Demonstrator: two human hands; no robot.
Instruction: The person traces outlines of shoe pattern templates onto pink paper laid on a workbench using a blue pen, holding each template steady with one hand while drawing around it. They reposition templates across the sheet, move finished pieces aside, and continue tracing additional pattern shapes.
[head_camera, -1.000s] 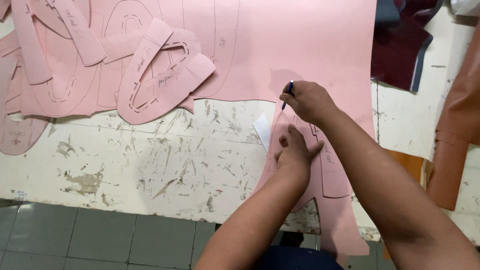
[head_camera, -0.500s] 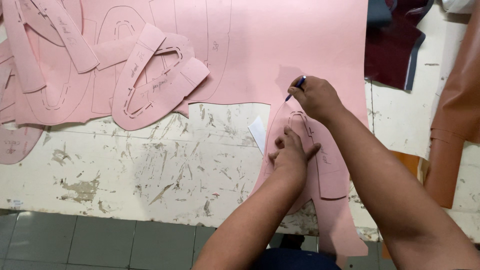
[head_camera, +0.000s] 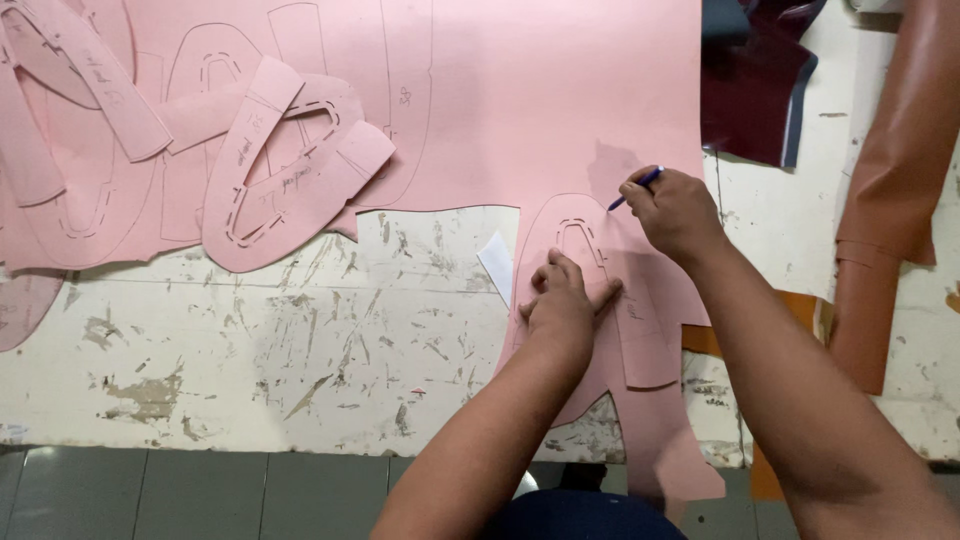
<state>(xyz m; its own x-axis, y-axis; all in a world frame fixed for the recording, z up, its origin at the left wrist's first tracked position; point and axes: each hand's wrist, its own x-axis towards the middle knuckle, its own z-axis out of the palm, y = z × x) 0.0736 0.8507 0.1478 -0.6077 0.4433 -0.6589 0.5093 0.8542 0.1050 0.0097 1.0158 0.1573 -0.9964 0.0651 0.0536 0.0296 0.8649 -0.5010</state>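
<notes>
Scarred white counter (head_camera: 300, 340) fills the frame's middle; cut pink patterns (head_camera: 270, 190) pile at upper left, clear of the work. Centre-right, the left hand (head_camera: 562, 305) lies flat, grip released, pinning a pink template (head_camera: 640, 320) onto the pink sheet (head_camera: 540, 100) so it cannot shift, while the right hand (head_camera: 678, 212) clenches a blue pen (head_camera: 636, 187) at its edge.
</notes>
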